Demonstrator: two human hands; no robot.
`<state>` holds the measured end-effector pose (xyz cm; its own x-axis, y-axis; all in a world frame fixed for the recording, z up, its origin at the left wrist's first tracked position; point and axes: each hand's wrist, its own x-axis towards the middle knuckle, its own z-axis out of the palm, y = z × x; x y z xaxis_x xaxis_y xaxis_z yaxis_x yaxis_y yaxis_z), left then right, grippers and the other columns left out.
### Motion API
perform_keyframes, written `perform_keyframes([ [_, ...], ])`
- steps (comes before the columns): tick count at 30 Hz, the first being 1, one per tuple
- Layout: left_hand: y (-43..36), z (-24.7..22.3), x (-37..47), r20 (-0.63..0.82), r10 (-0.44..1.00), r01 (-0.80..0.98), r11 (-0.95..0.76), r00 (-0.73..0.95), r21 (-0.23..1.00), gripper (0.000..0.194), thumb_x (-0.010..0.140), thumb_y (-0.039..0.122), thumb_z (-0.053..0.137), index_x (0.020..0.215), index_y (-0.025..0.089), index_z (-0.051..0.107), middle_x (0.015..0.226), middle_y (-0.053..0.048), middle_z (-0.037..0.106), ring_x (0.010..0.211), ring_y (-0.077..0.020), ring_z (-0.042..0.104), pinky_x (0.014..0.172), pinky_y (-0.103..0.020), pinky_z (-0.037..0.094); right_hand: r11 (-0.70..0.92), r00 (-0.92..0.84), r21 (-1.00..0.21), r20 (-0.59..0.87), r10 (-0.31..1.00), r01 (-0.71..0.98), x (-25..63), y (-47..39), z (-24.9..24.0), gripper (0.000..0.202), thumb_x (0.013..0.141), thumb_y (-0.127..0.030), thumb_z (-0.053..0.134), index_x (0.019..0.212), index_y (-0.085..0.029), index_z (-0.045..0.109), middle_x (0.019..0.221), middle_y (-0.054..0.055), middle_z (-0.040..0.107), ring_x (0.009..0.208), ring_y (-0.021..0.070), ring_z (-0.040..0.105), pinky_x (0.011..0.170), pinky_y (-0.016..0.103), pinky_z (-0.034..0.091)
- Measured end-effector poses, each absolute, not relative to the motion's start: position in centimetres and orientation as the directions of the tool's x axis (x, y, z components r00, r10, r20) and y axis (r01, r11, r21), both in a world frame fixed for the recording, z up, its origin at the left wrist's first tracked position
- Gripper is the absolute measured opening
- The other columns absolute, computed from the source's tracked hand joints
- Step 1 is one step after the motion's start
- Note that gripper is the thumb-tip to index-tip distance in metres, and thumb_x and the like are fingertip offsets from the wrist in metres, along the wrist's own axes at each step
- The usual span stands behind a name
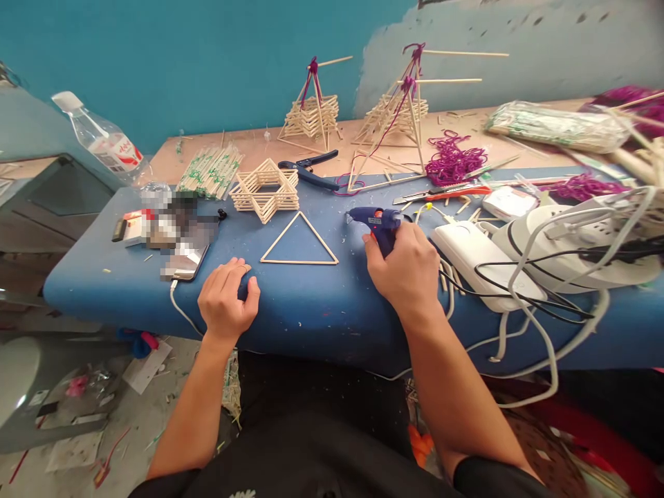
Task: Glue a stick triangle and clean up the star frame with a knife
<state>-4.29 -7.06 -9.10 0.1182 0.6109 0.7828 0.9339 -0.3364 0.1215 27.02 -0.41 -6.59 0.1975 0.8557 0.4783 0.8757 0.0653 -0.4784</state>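
Note:
My right hand [409, 266] is wrapped round the handle of a dark blue hot glue gun [382, 220], its nozzle pointing left. A flat triangle of thin wooden sticks [299, 262] lies on the blue tabletop between my hands. My left hand [227, 296] rests at the table's front edge, left of the triangle, thumb apart from the loosely bent fingers and nothing seen in it. Behind the triangle sits a stacked star-shaped stick frame [265, 190]. Black-handled cutters [311, 171] lie behind that frame, to its right.
Stick pyramids [311, 114] tied with purple yarn stand at the back. A utility knife [446, 192], tangled yarn [454, 159], a white power strip [485, 266] and looping cables crowd the right. A phone [191, 259], bundled sticks [210, 171] and a plastic bottle [106, 142] are at left.

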Motion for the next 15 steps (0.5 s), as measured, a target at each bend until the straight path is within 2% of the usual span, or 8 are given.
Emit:
perform_keyframes([
  [9, -7.0, -9.5, -4.4, 0.748, 0.661, 0.941, -0.287, 0.056, 0.182, 0.020, 0.099, 0.029, 0.062, 0.107, 0.021, 0.079, 0.114, -0.012, 0.088, 0.115, -0.0319, 0.084, 0.105, -0.045, 0.064, 0.152, 0.212, -0.504, 0.592, 0.777, 0.850, 26.9, -0.7, -7.1, 0.051, 0.096, -0.051, 0.065, 0.128, -0.012, 0.066, 0.112, 0.019, 0.071, 0.101, 0.0357, 0.069, 0.093, 0.052, 0.058],
  [12, -7.1, -9.3, -4.1, 0.739, 0.672, 0.941, -0.280, 0.049, 0.192, 0.021, 0.099, 0.029, 0.062, 0.108, 0.021, 0.079, 0.115, -0.013, 0.088, 0.115, -0.0325, 0.084, 0.106, -0.046, 0.064, 0.197, 0.196, -0.493, 0.635, 0.747, 0.847, 27.1, -0.8, -7.2, 0.062, 0.098, -0.060, 0.061, 0.136, -0.010, 0.061, 0.113, 0.020, 0.069, 0.103, 0.0372, 0.067, 0.099, 0.058, 0.055],
  [15, -7.6, -8.3, -4.1, 0.698, 0.713, 0.929, -0.300, 0.068, 0.215, 0.023, 0.101, 0.029, 0.060, 0.110, 0.020, 0.079, 0.118, -0.014, 0.087, 0.119, -0.0331, 0.082, 0.107, -0.047, 0.064, 0.255, 0.179, -0.481, 0.686, 0.706, 0.839, 27.5, -0.9, -7.3, 0.069, 0.101, -0.068, 0.056, 0.143, -0.014, 0.054, 0.120, 0.022, 0.065, 0.112, 0.0400, 0.063, 0.107, 0.066, 0.049],
])
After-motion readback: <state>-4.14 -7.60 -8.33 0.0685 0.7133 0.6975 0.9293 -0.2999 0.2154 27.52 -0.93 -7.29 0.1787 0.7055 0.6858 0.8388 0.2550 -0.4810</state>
